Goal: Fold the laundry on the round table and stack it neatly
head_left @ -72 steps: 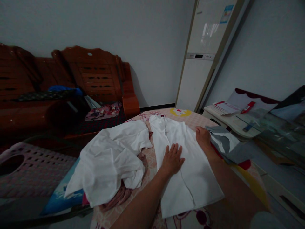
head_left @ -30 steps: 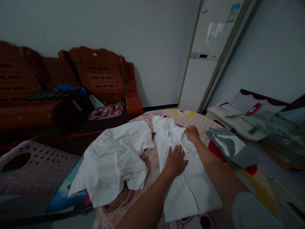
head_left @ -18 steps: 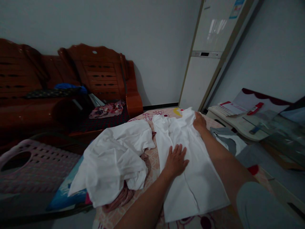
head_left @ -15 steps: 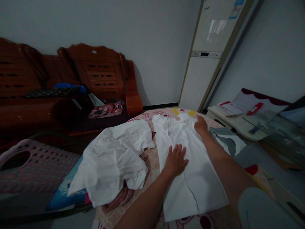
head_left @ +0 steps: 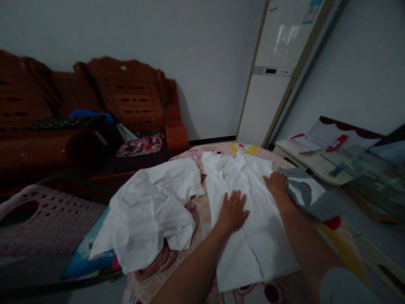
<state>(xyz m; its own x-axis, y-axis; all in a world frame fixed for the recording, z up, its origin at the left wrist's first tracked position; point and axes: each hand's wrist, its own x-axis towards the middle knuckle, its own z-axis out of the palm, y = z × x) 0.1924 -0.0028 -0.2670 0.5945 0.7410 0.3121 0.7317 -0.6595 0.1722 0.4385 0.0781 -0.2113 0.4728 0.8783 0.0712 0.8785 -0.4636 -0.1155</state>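
Observation:
A white shirt [head_left: 256, 240] lies spread lengthwise on the cloth-covered table, its collar end away from me and a dark seam line running down its lower half. My left hand [head_left: 232, 212] rests flat on the middle of it, fingers stretched out. At the shirt's right side edge, below the sleeve, my right hand [head_left: 277, 184] has its fingers curled over the fabric, with the thumb on the white cloth; the fingertips are partly hidden. To the left, another white garment [head_left: 152, 211] lies in a loose heap over a dusky pink cloth [head_left: 160, 264].
The patterned tablecloth [head_left: 202, 236] covers a rounded table. A grey and white garment [head_left: 303, 188] lies at its right edge. A pink woven basket [head_left: 63, 219] stands left, a wooden sofa [head_left: 133, 101] behind. A side table [head_left: 335, 175] with papers is at the right.
My right hand has moved down from the shirt's sleeve to its side edge, and the sleeve now lies spread out to the right. My left hand has stayed in place.

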